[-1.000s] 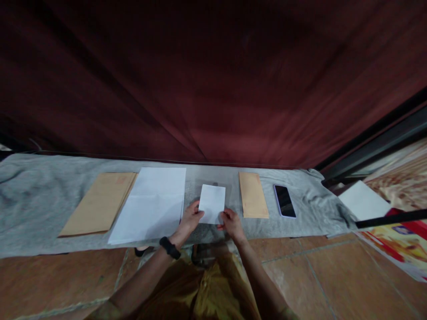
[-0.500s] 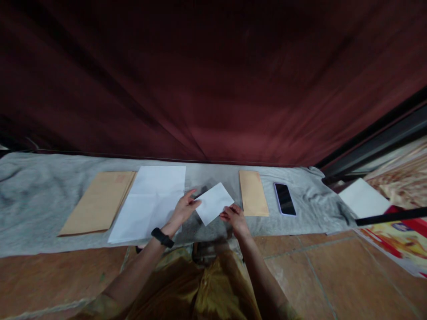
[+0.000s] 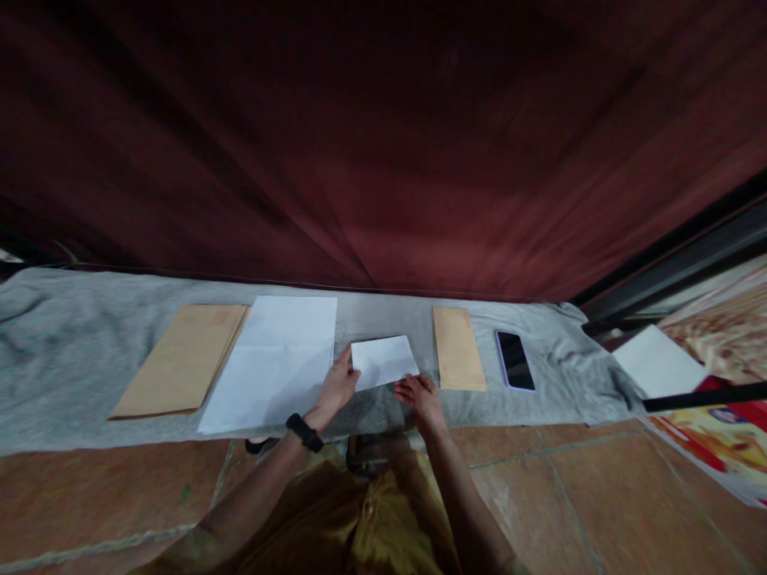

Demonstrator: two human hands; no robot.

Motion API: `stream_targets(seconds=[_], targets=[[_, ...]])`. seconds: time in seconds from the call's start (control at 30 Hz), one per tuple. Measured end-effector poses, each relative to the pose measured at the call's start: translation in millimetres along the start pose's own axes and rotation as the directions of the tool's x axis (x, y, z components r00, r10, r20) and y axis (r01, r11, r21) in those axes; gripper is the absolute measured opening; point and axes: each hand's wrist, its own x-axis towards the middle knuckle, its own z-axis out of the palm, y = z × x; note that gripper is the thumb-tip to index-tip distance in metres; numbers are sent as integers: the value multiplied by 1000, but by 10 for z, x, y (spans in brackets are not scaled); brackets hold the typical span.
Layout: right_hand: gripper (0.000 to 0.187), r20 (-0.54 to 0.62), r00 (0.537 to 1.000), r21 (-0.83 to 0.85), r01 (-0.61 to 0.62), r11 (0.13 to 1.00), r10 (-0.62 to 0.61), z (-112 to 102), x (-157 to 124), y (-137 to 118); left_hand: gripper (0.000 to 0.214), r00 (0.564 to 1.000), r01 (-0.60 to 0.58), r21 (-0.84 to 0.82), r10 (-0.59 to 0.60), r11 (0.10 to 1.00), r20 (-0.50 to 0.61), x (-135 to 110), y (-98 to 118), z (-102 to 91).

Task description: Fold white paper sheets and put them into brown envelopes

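Observation:
Between my two hands is a small folded sheet of white paper (image 3: pixel 383 359), held just above the grey cloth. My left hand (image 3: pixel 340 382), with a black watch on its wrist, pinches the paper's left edge. At the lower right corner, my right hand (image 3: pixel 421 397) grips it between thumb and fingers. Larger white sheets (image 3: pixel 272 367) lie flat beside my left hand. Right of the folded paper rests a single brown envelope (image 3: pixel 459 349).
Several brown envelopes (image 3: pixel 180 363) are stacked at the left. A phone (image 3: pixel 514 361) lies right of the single envelope. Grey cloth (image 3: pixel 53 359) covers the bench, and a dark red curtain (image 3: pixel 371 160) hangs behind it. A white object (image 3: pixel 659 361) stands at the far right.
The folded paper has turned clockwise, so its long edges now run nearly level. My left hand has shifted slightly and closed more around its left edge. The right hand keeps its corner.

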Motion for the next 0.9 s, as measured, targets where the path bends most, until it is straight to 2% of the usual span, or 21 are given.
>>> stream_targets(seconds=[0.07, 0.17, 0.4, 0.5, 0.57, 0.63, 0.7, 0.8, 0.9], targets=[[48, -59, 996, 68, -59, 996, 63, -35, -15, -21, 75, 999, -24, 121, 22, 992, 25, 38, 9, -29], [45, -97, 989, 32, -110, 993, 112, -67, -22, -69, 76, 998, -25, 254, 11, 967, 57, 70, 39, -46], [27, -93, 977, -177, -208, 962, 194, -117, -24, -108, 67, 997, -20, 474, 53, 880, -57, -6, 127, -30], [23, -86, 970, -247, -243, 938, 228, -133, -12, -123, 58, 976, -87, 586, 188, 805, -113, -161, 106, -1], [22, -86, 965, -292, -261, 920, 247, -136, 3, -142, 51, 927, -180, 695, 357, 696, -117, -310, 65, 49], [20, -85, 962, -336, -273, 901, 260, -136, 19, -162, 45, 864, -304, 764, 503, 568, -30, -469, 15, 128], [17, -79, 960, -380, -278, 882, 268, -137, 32, -176, 44, 816, -407, 788, 572, 461, 87, -607, -37, 224], [12, -62, 962, -448, -265, 854, 266, -149, 40, -187, 46, 785, -479, 795, 587, 371, 200, -738, -116, 358], [12, -46, 968, -517, -235, 823, 248, -171, 38, -191, 49, 784, -500, 797, 568, 339, 250, -789, -198, 436]])
